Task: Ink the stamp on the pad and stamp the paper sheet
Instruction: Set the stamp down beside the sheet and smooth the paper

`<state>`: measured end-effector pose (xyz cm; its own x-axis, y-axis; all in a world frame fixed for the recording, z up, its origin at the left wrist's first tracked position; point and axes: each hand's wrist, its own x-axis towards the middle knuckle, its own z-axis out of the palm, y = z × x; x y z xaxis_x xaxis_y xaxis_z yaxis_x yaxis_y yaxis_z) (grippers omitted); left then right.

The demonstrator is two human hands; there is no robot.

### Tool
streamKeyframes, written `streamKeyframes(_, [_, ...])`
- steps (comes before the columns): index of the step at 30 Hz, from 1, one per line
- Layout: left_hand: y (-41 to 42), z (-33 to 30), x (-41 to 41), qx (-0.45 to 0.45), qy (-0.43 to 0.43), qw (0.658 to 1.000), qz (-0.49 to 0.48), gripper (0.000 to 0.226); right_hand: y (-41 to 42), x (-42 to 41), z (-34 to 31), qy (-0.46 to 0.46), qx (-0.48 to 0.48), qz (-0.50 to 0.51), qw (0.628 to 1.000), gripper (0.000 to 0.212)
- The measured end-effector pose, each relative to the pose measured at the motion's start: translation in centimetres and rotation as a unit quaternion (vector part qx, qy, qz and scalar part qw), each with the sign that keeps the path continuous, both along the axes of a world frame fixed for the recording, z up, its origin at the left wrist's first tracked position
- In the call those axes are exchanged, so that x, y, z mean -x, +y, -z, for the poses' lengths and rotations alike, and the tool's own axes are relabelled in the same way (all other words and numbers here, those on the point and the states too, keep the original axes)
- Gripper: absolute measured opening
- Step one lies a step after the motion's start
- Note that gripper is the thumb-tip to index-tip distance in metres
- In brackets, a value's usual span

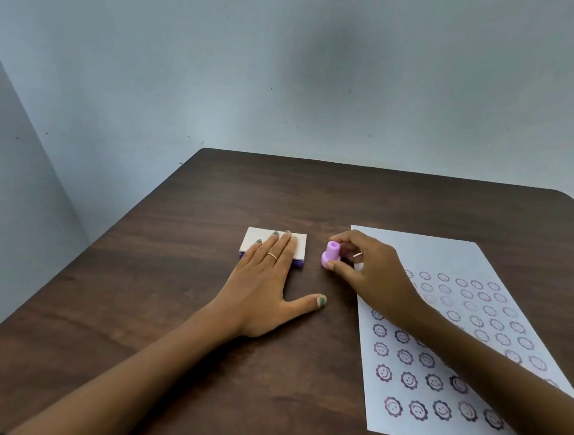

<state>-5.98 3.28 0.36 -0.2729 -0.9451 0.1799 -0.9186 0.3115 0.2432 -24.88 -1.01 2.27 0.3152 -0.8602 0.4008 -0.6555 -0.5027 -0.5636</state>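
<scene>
A small pink stamp stands upright on the dark wooden table, between the pad and the paper. My right hand grips it, thumb at its base and fingers behind it. The ink pad is a flat box with a white lid over a purple base, left of the stamp. My left hand lies flat with its fingers spread on the lid and its thumb on the table. The white paper sheet lies to the right, covered with several rows of round smiley-flower prints; my right forearm crosses it.
The table's far edge meets a pale blue wall. The table's left edge runs diagonally toward the lower left, next to a second wall.
</scene>
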Motion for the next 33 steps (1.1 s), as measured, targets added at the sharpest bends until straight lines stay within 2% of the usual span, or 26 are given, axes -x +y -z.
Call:
streamKeyframes(20, [-4.1, 0.1, 0.0, -0.004, -0.006, 1.0, 0.017, 0.098, -3.8, -0.8, -0.4, -0.023, 0.01, 0.043, 0.999, 0.026])
streamKeyframes(33, [-4.6, 0.4, -0.1, -0.005, -0.003, 1.0, 0.024, 0.107, -3.8, -0.8, -0.4, -0.018, 0.02, 0.048, 0.998, 0.027])
